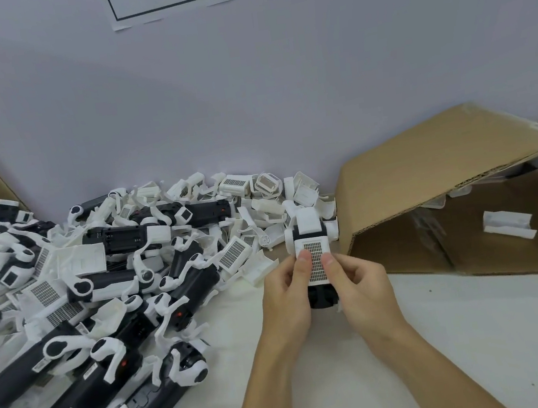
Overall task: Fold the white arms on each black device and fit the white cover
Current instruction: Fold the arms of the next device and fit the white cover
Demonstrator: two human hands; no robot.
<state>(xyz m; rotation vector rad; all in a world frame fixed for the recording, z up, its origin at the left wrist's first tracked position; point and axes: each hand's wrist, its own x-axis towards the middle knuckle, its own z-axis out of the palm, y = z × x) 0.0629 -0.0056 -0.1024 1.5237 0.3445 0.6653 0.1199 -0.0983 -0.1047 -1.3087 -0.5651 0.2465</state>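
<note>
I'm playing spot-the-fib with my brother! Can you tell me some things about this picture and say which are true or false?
1. Both hands hold one black device. True: the left hand and right hand grip it together.
2. Both thumbs press on a white cover with a grid pattern. True.
3. The pile of devices lies to the person's right. False: it lies to the left.
4. The cardboard box stands upright. False: it lies tipped on its side, opening toward the person.

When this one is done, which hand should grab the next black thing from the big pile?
Probably the left hand: the pile of black devices lies on its side. The right hand is nearer the cardboard box.
</note>
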